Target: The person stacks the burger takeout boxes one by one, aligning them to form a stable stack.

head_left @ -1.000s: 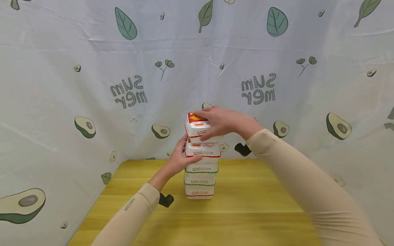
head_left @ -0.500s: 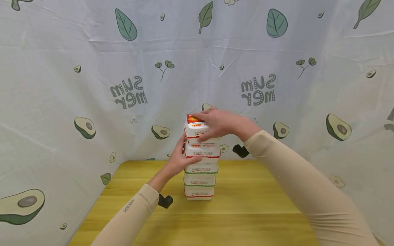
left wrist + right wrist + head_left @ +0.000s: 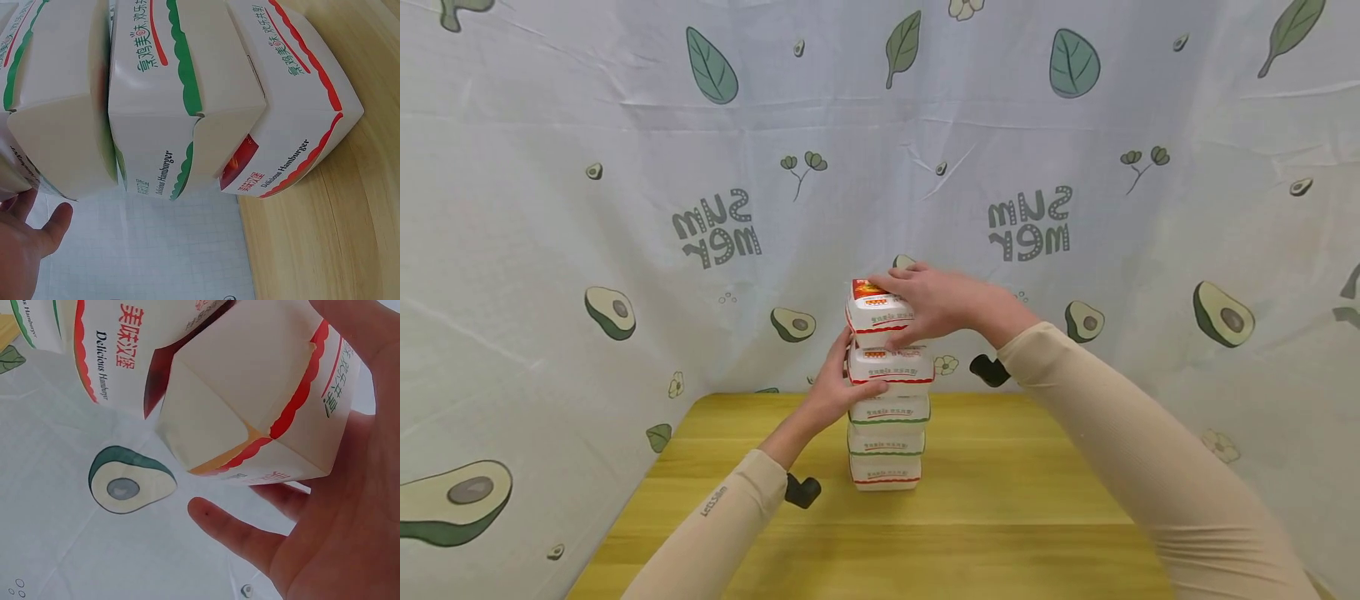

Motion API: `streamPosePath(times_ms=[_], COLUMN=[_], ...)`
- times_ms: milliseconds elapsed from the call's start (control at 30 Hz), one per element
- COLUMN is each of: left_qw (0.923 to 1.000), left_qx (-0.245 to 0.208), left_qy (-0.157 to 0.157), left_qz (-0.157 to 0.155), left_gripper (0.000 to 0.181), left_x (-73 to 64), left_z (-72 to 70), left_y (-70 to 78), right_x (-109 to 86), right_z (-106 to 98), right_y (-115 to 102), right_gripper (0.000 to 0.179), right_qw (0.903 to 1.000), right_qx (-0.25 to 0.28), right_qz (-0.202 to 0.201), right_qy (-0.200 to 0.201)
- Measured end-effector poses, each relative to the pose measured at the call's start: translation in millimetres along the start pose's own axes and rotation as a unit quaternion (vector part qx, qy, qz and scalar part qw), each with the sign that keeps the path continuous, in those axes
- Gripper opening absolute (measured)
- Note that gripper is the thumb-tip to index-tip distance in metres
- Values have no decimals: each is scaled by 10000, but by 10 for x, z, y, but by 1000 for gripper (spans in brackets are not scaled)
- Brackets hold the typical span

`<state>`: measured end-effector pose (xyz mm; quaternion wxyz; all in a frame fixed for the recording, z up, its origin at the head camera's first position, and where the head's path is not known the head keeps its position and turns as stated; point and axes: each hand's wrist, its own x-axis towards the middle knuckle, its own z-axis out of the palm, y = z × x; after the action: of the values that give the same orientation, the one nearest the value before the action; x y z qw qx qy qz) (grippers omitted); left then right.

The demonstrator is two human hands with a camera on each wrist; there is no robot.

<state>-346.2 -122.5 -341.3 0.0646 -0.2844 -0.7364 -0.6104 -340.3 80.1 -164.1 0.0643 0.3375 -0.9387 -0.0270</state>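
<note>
A tower of several white paper hamburger boxes stands in the middle of the table. My right hand (image 3: 943, 302) grips the red-trimmed top hamburger box (image 3: 874, 317) from its right side, fingers over the lid and thumb on the front. Directly below, my left hand (image 3: 829, 395) holds the second hamburger box (image 3: 898, 368) at its left side, thumb across the front. Lower down are green-trimmed boxes (image 3: 887, 440) and a red-trimmed bottom box (image 3: 884, 473). In the right wrist view, the top box (image 3: 250, 394) sits at an angle to the box beneath (image 3: 119, 350).
The yellow wood-grain table (image 3: 1015, 483) extends around the tower. A white curtain (image 3: 865, 100) printed with avocados and leaves hangs behind and at both sides. Black wrist mounts show at the left wrist (image 3: 803, 490) and right wrist (image 3: 990, 369).
The top two boxes have shifted slightly left with my hands on them, and the top one looks more level. The lower boxes stay in place.
</note>
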Motion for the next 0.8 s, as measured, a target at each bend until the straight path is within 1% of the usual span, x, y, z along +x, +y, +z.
streamPosePath(times_ms=[233, 500, 800], left_qw=[9998, 9992, 9993], left_qx=[-147, -314, -277], left_qy=[-69, -179, -145], left_qz=[97, 197, 206], left_gripper=[97, 100, 100], left_x=[11, 23, 19], left_z=[9, 27, 37], left_y=[-13, 0, -21], right_x=[-23, -53, -89], right_z=[18, 31, 34], right_y=[21, 44, 55], right_gripper=[95, 94, 92], right_qw=[9999, 9998, 9994], right_qx=[137, 120, 250], right_qz=[-35, -98, -146], right_qy=[44, 134, 195])
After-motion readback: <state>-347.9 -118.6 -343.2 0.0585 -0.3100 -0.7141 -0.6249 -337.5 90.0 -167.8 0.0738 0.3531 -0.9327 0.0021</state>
